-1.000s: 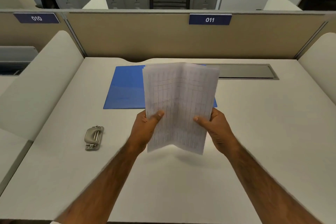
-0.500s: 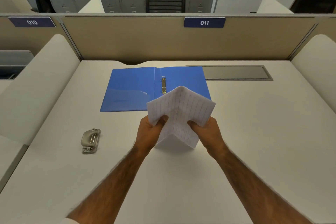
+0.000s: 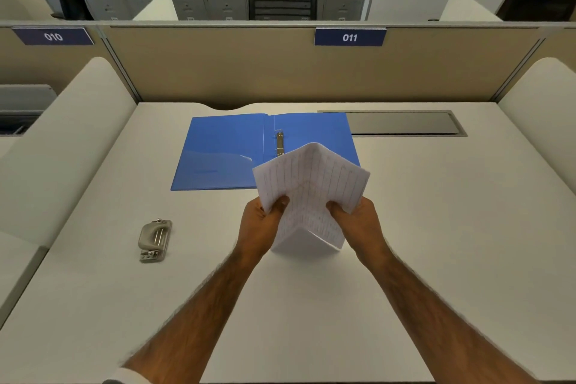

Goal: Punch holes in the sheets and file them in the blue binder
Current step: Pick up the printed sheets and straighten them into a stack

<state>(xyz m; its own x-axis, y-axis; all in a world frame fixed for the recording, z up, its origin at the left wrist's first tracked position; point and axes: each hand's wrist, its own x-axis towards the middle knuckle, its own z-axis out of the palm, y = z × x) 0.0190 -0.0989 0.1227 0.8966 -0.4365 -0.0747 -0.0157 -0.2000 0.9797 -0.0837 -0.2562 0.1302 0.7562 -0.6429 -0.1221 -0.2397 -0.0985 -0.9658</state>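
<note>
Both hands hold a stack of printed sheets (image 3: pixel 311 190) bent along the middle into a ridge, just above the desk. My left hand (image 3: pixel 261 224) pinches the stack's left edge with the thumb on top; my right hand (image 3: pixel 358 221) grips the right edge the same way. Behind the sheets the blue binder (image 3: pixel 224 153) lies open and flat, its metal ring mechanism (image 3: pixel 280 143) showing on the spine. The sheets hide the binder's near right corner. A grey metal hole punch (image 3: pixel 155 239) sits on the desk to the left of my left hand.
The white desk (image 3: pixel 452 227) is bounded by rounded white side dividers (image 3: pixel 62 150) and a beige back partition (image 3: pixel 249 72) labelled 011. A grey cable hatch (image 3: pixel 402 123) is set into the desk at the back right.
The sheets came down from upright in front of the binder and were bent into a ridge near the desk. The binder's rings are now uncovered. Over the last half second little moved.
</note>
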